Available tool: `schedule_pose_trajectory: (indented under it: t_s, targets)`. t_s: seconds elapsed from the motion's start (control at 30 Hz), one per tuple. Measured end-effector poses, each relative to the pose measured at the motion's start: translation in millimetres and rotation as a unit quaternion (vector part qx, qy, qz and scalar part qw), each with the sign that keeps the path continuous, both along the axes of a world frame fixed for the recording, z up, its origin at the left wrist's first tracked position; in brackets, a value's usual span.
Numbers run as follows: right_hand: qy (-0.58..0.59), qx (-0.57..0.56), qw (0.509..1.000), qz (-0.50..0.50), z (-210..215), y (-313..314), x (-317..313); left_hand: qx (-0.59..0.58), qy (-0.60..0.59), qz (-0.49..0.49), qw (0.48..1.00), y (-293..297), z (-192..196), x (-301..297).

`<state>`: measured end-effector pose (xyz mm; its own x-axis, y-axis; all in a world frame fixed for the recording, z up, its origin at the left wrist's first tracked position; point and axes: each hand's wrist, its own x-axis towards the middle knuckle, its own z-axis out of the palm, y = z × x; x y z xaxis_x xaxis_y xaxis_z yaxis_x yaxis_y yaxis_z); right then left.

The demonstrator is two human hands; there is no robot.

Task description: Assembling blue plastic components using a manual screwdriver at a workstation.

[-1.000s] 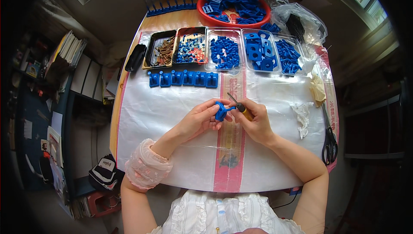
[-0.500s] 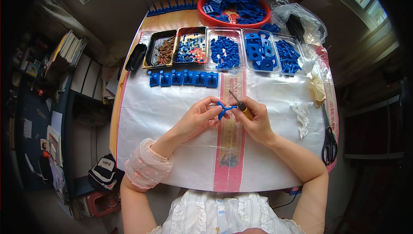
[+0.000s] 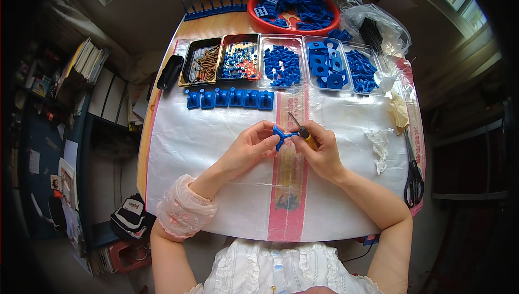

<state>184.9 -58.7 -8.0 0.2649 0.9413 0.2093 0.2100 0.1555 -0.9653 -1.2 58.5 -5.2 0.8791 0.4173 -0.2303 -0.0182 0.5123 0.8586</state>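
Observation:
Over the middle of the table, my left hand pinches a small blue plastic part with a flared end and a thin stem. My right hand grips a screwdriver with a yellow and black handle, its metal tip pointing up and away to the left. Thumb and fingertips of that hand also touch the stem of the blue part. Beyond my hands stands a row of several blue plastic assemblies, each with a square base.
Behind the row are trays of brass-coloured screws, small nuts, and blue parts. A red basin holds more blue pieces. Scissors, crumpled tissue and a clear bag lie on the right. A black case is at left.
The blue part has turned slightly in my left fingers, and its flared end now shows more broadly. My right hand and the screwdriver have hardly moved.

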Motion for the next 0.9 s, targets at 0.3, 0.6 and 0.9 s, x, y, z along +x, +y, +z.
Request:
schedule_pose_trajectory:
  t_s: [0.3,0.6,0.9]
  targets:
    - [-0.006,-0.009,1.000,-0.002,-2,0,1,-0.004,0.003,-0.009,1.000,1,-3,-1]
    - [0.031,-0.014,0.999,-0.001,1,0,-1,0.016,0.010,-0.017,1.000,2,-4,-3]
    - [0.002,0.025,0.996,-0.085,22,1,12,0.006,-0.015,0.045,0.999,5,-1,1]
